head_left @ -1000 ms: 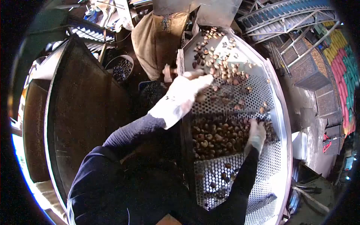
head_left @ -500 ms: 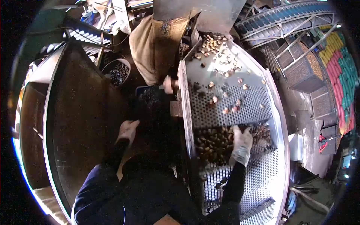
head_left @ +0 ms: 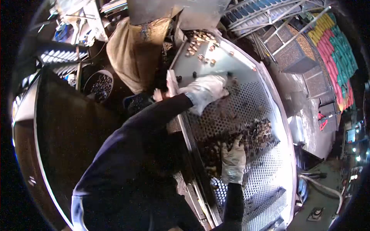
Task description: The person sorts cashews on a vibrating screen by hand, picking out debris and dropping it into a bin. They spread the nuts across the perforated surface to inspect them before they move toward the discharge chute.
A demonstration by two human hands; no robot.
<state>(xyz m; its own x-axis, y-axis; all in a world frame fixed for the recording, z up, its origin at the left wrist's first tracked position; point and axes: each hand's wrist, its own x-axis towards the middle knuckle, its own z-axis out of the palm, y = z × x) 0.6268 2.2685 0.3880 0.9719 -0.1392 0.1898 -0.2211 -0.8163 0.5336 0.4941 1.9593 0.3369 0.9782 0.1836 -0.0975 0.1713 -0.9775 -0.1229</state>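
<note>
- The perforated metal tray (head_left: pixel 269 181) runs from the top of the view down to the lower right. It is tilted, with a smooth plate at its upper end.
- A dark trough (head_left: pixel 65 146) fills the left side, well apart from both hands.
- A burlap sack (head_left: pixel 133 54) hangs just beside the tray's upper left edge.
- The pile of nuts (head_left: pixel 256 133) lies across the middle of the tray, held against a low bar.
- The left hand (head_left: pixel 206 92), in a white glove, reaches across the upper holes palm down. I cannot tell whether it grips anything.
- The right hand (head_left: pixel 233 159), also gloved, lies flat with fingers spread on the near edge of the pile, holding nothing.
- A bucket (head_left: pixel 99 86) of dark pieces stands left of the sack.
- A few loose nuts (head_left: pixel 200 40) sit on the smooth plate above the left hand.
- The step looks like sorting by hand, with nuts swept down while the pile is steadied. The next move calls for a light raking pull from the left hand, keeping the nuts inside the rim.
</note>
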